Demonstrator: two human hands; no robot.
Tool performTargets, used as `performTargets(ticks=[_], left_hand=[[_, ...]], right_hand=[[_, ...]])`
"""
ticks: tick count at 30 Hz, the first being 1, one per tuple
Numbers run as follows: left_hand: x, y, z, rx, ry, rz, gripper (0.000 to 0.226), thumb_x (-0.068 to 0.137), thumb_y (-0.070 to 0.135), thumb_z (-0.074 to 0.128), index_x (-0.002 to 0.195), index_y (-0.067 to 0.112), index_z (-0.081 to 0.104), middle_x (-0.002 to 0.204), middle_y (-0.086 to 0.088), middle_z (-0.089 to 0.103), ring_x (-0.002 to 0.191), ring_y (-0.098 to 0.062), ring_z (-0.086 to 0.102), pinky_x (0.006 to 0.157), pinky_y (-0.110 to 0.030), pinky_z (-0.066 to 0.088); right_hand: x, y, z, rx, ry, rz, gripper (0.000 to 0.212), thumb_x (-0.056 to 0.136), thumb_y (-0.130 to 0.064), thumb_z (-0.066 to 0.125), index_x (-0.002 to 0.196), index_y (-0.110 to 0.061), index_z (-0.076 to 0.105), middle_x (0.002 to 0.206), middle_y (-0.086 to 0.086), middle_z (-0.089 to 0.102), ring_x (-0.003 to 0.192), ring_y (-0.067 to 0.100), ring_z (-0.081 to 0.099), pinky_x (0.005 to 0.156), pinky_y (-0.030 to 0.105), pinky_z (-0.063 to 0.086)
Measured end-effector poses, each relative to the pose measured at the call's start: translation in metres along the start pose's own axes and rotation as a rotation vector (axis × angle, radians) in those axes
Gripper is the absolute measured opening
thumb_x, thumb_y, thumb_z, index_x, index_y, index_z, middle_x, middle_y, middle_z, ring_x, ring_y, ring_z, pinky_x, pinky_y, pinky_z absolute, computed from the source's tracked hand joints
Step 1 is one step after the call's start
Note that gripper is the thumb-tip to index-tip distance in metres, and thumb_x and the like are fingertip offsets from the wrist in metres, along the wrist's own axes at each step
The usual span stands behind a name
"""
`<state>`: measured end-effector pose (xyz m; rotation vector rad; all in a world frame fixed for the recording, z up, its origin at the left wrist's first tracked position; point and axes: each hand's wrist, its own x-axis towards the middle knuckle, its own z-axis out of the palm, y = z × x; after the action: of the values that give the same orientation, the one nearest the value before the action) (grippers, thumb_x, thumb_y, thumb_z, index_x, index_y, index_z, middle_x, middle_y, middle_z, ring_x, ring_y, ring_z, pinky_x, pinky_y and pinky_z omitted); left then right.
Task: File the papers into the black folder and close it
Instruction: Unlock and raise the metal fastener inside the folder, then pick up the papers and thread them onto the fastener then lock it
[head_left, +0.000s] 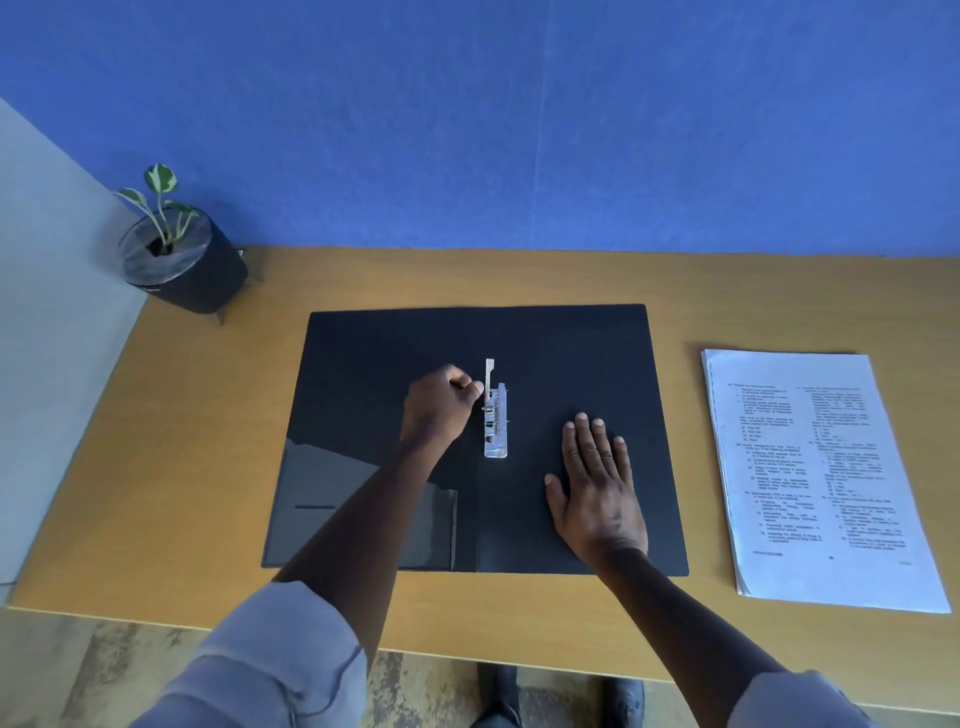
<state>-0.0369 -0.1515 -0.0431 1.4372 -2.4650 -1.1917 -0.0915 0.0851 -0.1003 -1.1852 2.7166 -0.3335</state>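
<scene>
The left hand (441, 400) pinches narrow at the lever clip (495, 410); the stack of papers (821, 478) lies lengthwise well right of the flat, open right hand (597, 493), the nearer one

My left hand (439, 402) is curled into a loose fist, knuckles up, thumb and forefinger pinched together at the tip, forearm reaching forward and angled inward. My right hand (597, 488) lies flat, palm down, 4 fingers straight and together, thumb spread out to the side. Both grey sleeves are pushed up past the forearms.
</scene>
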Motion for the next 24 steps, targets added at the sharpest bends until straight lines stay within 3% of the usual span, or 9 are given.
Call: performTargets(ticks=[4, 9, 12, 18, 24], left_hand=[[-0.027, -0.011, -0.001, 0.048, 0.051, 0.01, 0.011, 0.091, 0.031, 0.063, 0.089, 0.022, 0.068, 0.081, 0.005, 0.073, 0.079, -0.019, 0.07, 0.075, -0.03, 0.053], [-0.069, -0.003, 0.014, 0.102, 0.169, 0.091, 0.014, 0.094, 0.028, 0.057, 0.1, 0.025, 0.069, 0.085, 0.004, 0.074, 0.077, -0.02, 0.069, 0.067, -0.028, 0.05], [-0.09, 0.01, 0.034, 0.095, 0.219, 0.118, 0.016, 0.094, 0.03, 0.054, 0.103, 0.025, 0.066, 0.087, 0.003, 0.074, 0.078, -0.022, 0.069, 0.066, -0.032, 0.054], [-0.118, 0.051, 0.084, -0.021, 0.135, 0.263, 0.017, 0.094, 0.02, 0.057, 0.108, 0.021, 0.068, 0.097, 0.007, 0.074, 0.086, -0.011, 0.07, 0.073, -0.024, 0.053], [-0.137, 0.097, 0.13, -0.067, 0.008, 0.234, 0.025, 0.095, 0.021, 0.058, 0.118, 0.016, 0.066, 0.104, 0.001, 0.073, 0.093, -0.015, 0.069, 0.075, -0.017, 0.042]], right_hand=[[0.001, 0.0, -0.005, -0.005, -0.041, 0.005, 0.069, 0.1, -0.045, 0.029, 0.156, -0.005, 0.028, 0.165, 0.013, 0.021, 0.155, 0.026, 0.013, 0.125, 0.046, 0.009], [0.001, 0.001, -0.013, 0.012, -0.101, 0.003, 0.071, 0.101, -0.048, 0.026, 0.159, -0.008, 0.018, 0.168, 0.009, 0.009, 0.156, 0.024, 0.002, 0.125, 0.042, 0.0], [0.002, 0.008, -0.026, 0.081, -0.148, -0.022, 0.068, 0.105, -0.041, 0.035, 0.16, -0.01, 0.01, 0.169, 0.007, 0.0, 0.156, 0.022, -0.007, 0.126, 0.038, -0.007], [-0.011, 0.052, -0.062, 0.117, -0.088, 0.027, 0.07, 0.103, -0.033, 0.043, 0.16, -0.01, 0.01, 0.169, 0.006, 0.0, 0.156, 0.021, -0.005, 0.126, 0.038, -0.003], [-0.03, 0.128, -0.089, 0.097, -0.048, 0.119, 0.07, 0.102, -0.027, 0.045, 0.16, -0.011, 0.008, 0.169, 0.005, 0.001, 0.156, 0.022, -0.003, 0.125, 0.037, -0.004]])
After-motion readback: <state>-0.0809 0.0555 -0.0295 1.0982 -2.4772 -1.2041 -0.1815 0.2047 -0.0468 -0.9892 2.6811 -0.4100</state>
